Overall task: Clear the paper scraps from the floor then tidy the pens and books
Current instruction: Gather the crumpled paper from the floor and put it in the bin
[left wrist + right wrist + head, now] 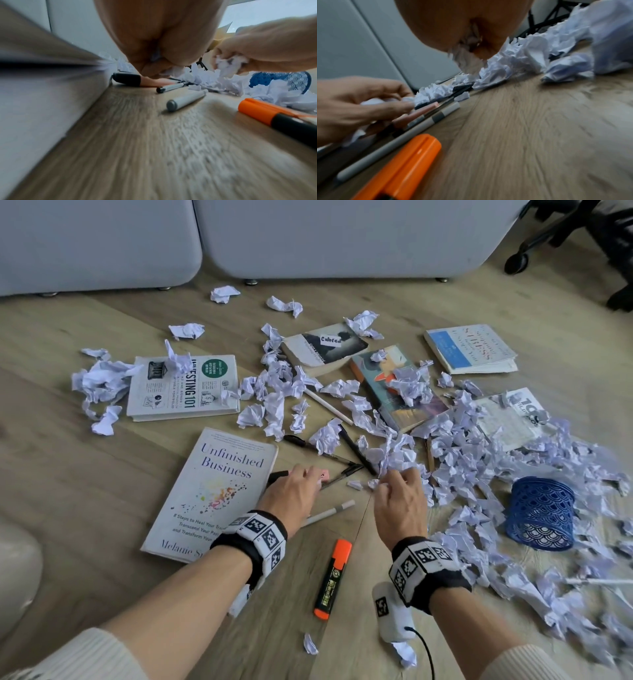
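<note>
Crumpled white paper scraps (455, 460) litter the wooden floor, thickest at the right. My left hand (306, 475) is low beside the "Unfinished Business" book (212, 494), its fingers curled round a wad of scraps (373, 101) above a pink-tipped pen (426, 109). My right hand (397, 479) grips another bunch of scraps (228, 63) at the edge of the pile. An orange highlighter (334, 578) and a grey-white pen (329, 513) lie between my wrists. Black pens (356, 450) lie just beyond my hands. Further books include "Investing 101" (185, 386).
A blue mesh pen holder (541, 513) lies on its side among the scraps at the right. A grey sofa (308, 234) borders the far side, with an office chair base (582, 241) at the far right. Bare floor shows near me between my forearms.
</note>
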### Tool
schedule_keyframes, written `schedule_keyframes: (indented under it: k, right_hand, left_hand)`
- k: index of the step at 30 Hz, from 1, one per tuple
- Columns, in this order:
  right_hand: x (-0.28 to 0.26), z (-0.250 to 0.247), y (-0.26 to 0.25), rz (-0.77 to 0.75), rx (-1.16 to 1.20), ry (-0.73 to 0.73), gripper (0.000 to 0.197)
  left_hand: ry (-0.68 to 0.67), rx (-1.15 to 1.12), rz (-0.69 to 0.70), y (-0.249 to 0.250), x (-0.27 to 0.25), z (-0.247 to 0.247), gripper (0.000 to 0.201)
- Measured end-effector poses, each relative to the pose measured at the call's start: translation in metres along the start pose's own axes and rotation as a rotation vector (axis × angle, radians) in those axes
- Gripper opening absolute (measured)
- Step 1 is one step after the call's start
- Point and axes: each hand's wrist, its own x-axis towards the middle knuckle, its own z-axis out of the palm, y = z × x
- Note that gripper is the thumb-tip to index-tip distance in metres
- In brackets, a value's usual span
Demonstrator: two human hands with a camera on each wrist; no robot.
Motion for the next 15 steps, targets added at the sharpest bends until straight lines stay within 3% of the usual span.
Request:
schedule_keyframes:
  k: [3, 6, 9, 11, 13, 15]
  right_hand:
    - [0.003, -0.011, 0.011, 0.06, -0.036, 0.092, 0.025]
    - [0.008, -0.015, 0.024, 0.026, -0.322, 0.11, 0.038]
    - [0.013, -0.011, 0.037, 0.08, -0.468, -0.016, 0.056]
    - [0.017, -0.006, 0.043, 0.105, -0.512, -0.132, 0.063]
    - [0.02, -0.001, 0.046, 0.13, -0.476, -0.188, 0.056]
    - [0.021, 0.003, 0.045, 0.061, -0.502, -0.186, 0.044]
  left_hand:
    - [-0.036, -0.008, 0.013, -0.004, -0.006, -0.008, 0.023]
    - [-0.166, 0.082, -0.008, -0.008, -0.016, -0.009, 0.028]
    - [-0.226, 0.125, -0.046, -0.007, -0.02, -0.007, 0.038]
    - [-0.227, 0.198, -0.04, -0.003, -0.021, -0.004, 0.034]
    - [-0.222, 0.295, -0.017, 0.003, -0.024, -0.004, 0.019]
    - [-0.251, 0.338, -0.032, 0.009, -0.025, -0.007, 0.02]
